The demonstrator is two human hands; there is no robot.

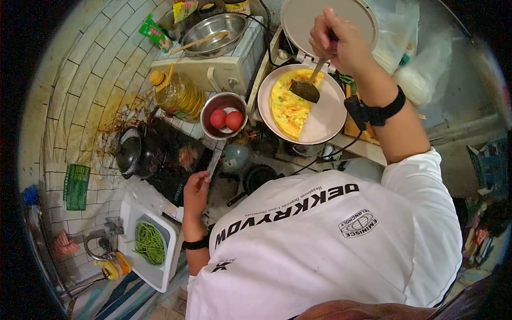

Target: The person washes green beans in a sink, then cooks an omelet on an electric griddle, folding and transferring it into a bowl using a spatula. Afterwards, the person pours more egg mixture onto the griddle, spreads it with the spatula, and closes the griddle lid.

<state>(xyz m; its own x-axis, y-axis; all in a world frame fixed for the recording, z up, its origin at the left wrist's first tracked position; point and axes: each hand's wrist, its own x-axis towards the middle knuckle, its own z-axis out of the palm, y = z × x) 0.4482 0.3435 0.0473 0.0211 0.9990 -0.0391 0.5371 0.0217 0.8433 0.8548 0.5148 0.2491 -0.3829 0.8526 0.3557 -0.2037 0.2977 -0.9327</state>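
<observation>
My right hand [337,42] is closed around the handle of a dark metal spatula [305,91]. The spatula's blade rests on a yellow omelette [288,109], which looks folded into a half-round and lies on the left side of a round pan [325,125] with its lid raised. My left hand [196,194] is beside the dark stove [178,160], fingers partly apart, with nothing visible in it. Between stove and pan, a metal pot [209,124] holds red tomatoes and something white.
An oil bottle [178,98] stands behind the metal pot. A metal bowl [213,34] with chopsticks sits on a white appliance [237,61]. Green beans [149,242] lie in the white sink [169,266] at lower left. A cable runs from my right wrist.
</observation>
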